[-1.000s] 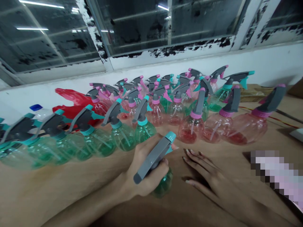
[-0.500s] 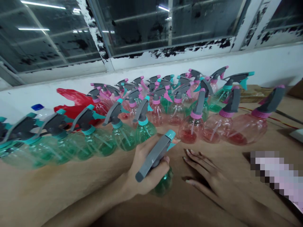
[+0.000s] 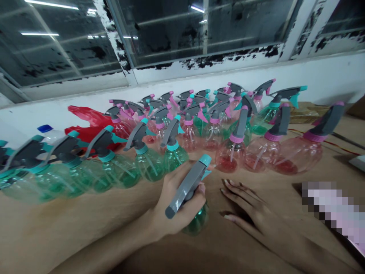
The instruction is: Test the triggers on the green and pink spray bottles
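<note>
My left hand (image 3: pixel 173 203) is wrapped round the neck of a green spray bottle (image 3: pixel 196 220) with a grey trigger head and teal nozzle (image 3: pixel 188 184); the bottle stands on the brown table (image 3: pixel 57 228). My right hand (image 3: pixel 251 211) lies flat on the table just right of the bottle, fingers stretched out and apart, holding nothing. Directly beyond my left hand stands a row of green spray bottles (image 3: pixel 148 161).
Several pink spray bottles (image 3: pixel 230 152) and more green ones fill the table back to the white wall under the windows. A red plastic bag (image 3: pixel 85 121) and a blue-capped bottle (image 3: pixel 47 131) sit at the far left. A white object (image 3: pixel 359 161) lies at the right edge.
My left hand has shifted the held bottle slightly forward and to the right. My right hand has stayed flat in place.
</note>
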Action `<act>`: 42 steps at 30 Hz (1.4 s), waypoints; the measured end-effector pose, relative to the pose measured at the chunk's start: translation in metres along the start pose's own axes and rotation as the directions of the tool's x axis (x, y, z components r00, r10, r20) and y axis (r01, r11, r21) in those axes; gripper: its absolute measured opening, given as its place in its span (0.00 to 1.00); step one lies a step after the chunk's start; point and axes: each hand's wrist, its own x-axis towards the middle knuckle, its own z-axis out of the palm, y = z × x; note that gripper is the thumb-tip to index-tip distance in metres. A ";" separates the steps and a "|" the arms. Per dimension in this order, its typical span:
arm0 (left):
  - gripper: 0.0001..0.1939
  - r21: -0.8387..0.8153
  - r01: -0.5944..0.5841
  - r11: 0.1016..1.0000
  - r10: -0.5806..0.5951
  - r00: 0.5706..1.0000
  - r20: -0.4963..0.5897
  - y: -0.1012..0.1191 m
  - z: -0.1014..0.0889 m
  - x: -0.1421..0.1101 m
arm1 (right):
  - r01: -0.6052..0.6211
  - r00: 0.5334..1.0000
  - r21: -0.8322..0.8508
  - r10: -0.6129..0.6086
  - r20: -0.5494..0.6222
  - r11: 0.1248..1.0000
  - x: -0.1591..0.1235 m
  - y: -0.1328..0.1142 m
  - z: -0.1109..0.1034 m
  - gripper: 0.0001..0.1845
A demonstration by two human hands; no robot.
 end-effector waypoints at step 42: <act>0.13 -0.002 -0.152 0.988 0.152 0.987 0.044 0.000 -0.007 0.008 | 0.012 1.000 -0.017 -0.012 0.020 1.000 0.001 -0.001 -0.002 0.32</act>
